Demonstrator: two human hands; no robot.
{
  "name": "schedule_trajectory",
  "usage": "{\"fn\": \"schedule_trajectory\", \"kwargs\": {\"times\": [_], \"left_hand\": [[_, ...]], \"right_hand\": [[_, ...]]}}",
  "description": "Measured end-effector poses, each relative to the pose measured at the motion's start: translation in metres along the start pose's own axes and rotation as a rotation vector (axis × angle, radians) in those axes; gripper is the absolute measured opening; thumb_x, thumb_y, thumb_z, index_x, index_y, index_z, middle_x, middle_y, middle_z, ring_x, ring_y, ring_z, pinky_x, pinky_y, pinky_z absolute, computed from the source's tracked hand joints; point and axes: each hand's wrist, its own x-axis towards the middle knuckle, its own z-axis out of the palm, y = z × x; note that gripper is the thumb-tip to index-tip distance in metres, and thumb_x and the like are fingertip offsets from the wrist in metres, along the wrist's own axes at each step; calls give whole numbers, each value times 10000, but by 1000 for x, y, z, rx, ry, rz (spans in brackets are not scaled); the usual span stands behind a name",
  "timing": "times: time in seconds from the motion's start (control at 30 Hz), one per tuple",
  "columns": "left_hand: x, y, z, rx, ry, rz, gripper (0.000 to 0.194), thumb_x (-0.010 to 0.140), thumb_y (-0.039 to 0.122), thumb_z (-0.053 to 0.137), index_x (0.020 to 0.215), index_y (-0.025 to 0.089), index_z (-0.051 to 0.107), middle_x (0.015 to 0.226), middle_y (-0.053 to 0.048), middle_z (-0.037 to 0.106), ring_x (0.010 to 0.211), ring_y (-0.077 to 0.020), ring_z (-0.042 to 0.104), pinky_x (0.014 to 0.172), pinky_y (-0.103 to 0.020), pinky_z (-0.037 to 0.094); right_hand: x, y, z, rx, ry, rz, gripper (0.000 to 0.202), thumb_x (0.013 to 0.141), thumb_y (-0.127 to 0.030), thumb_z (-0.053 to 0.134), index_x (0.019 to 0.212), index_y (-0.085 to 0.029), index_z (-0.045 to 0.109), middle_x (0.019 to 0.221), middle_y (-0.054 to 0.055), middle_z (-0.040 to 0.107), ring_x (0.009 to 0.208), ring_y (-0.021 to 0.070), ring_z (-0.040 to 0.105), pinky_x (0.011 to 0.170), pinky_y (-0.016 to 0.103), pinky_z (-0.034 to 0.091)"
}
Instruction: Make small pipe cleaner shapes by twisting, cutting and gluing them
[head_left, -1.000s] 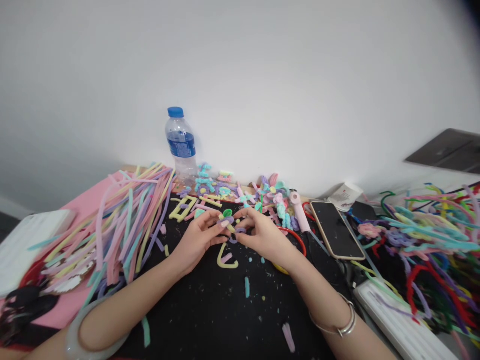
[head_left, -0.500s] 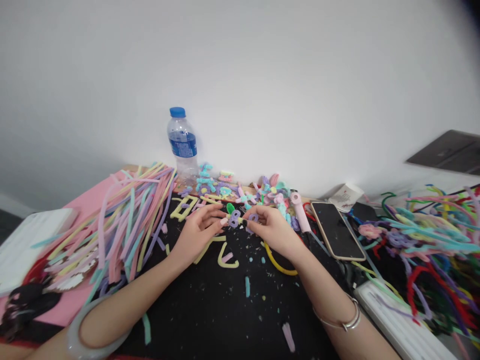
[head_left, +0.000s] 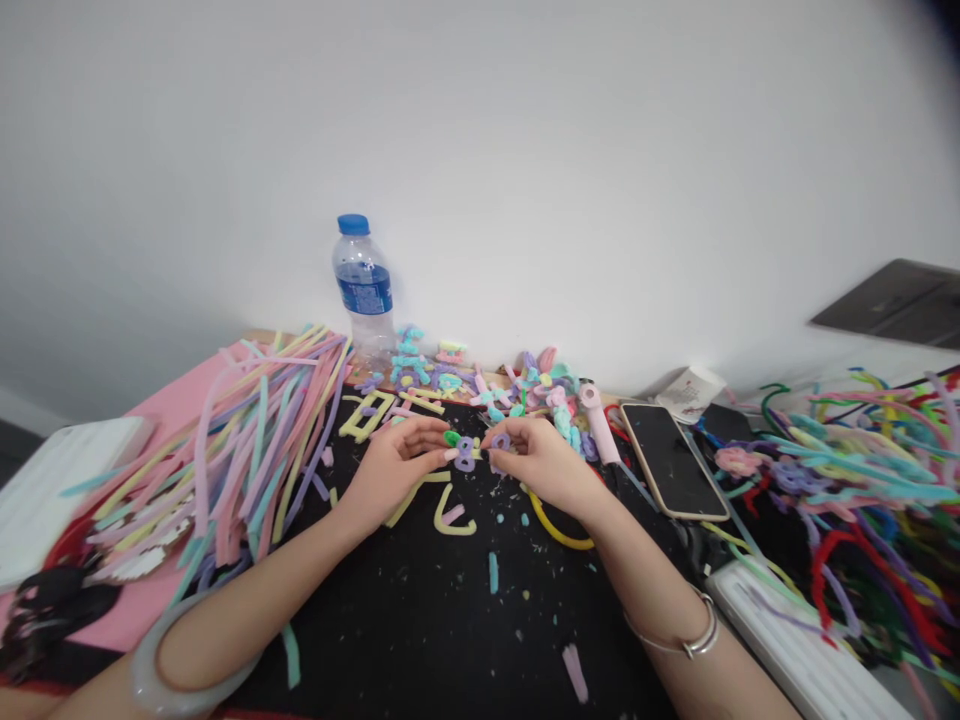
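Note:
Between my two hands, over the black mat (head_left: 420, 600), is a small piece made of purple loops (head_left: 465, 454) with a green bit (head_left: 451, 438) at its upper left. My left hand (head_left: 401, 460) pinches the left side of this purple piece with thumb and fingers. On the other side, my right hand (head_left: 536, 460) has its fingers closed on a purple loop (head_left: 500, 442), with a pale yellow bit between the two purple parts. Whether these parts are joined is too small to tell. Yellow fuzzy strips (head_left: 452, 525) lie just below my hands.
A water bottle (head_left: 364, 290) stands by the wall. Fuzzy stems (head_left: 255, 440) are heaped at left, more (head_left: 862, 480) at right. Small fuzzy shapes (head_left: 487, 390) line the back edge. A phone (head_left: 675, 462) and a pink tool (head_left: 598, 425) lie right.
The purple piece and my left fingers have shifted slightly left and down. The green bit is lower and less upright. My right hand has moved slightly, still closed on its loop.

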Motion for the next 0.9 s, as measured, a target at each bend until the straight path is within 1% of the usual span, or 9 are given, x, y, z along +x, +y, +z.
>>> {"fn": "schedule_trajectory", "kwargs": {"times": [0.13, 0.33, 0.53, 0.73, 0.9], "left_hand": [[0, -1, 0, -10, -24, -24, 318, 656, 229, 758, 927, 167, 605, 818, -22, 670, 835, -177, 640, 781, -304, 524], [1, -5, -2, 24, -48, -40, 340, 670, 250, 747, 962, 169, 594, 813, -18, 665, 832, -178, 640, 773, -307, 527], [2, -7, -2, 17, -40, -62, 355, 660, 250, 738, 970, 158, 594, 797, -13, 667, 813, -178, 645, 775, -322, 533], [2, -6, -2, 18, -25, -85, 355, 657, 237, 737, 977, 156, 604, 790, -8, 668, 811, -170, 645, 767, -300, 533], [1, -5, -2, 11, -21, -87, 377, 657, 249, 744, 991, 146, 604, 779, -17, 675, 796, -178, 652, 753, -304, 540]], "right_hand": [[0, -1, 1, -4, 5, -10, 141, 733, -141, 526, 808, -156, 644, 627, -8, 607, 526, 108, 499, 474, 210, 350], [0, -2, 2, -32, 11, -17, 143, 738, -134, 515, 804, -154, 640, 651, 5, 628, 548, 114, 525, 489, 213, 365], [1, -3, 2, -11, 10, 22, 125, 737, -123, 524, 799, -141, 632, 633, 2, 625, 528, 107, 510, 474, 202, 353], [2, -2, 4, 46, 27, 20, 105, 740, -121, 525, 772, -136, 624, 638, 10, 635, 549, 117, 536, 502, 212, 383], [4, 2, 7, 119, 32, 13, 93, 739, -139, 527, 763, -139, 617, 632, 7, 628, 538, 119, 544, 505, 218, 393]]}}
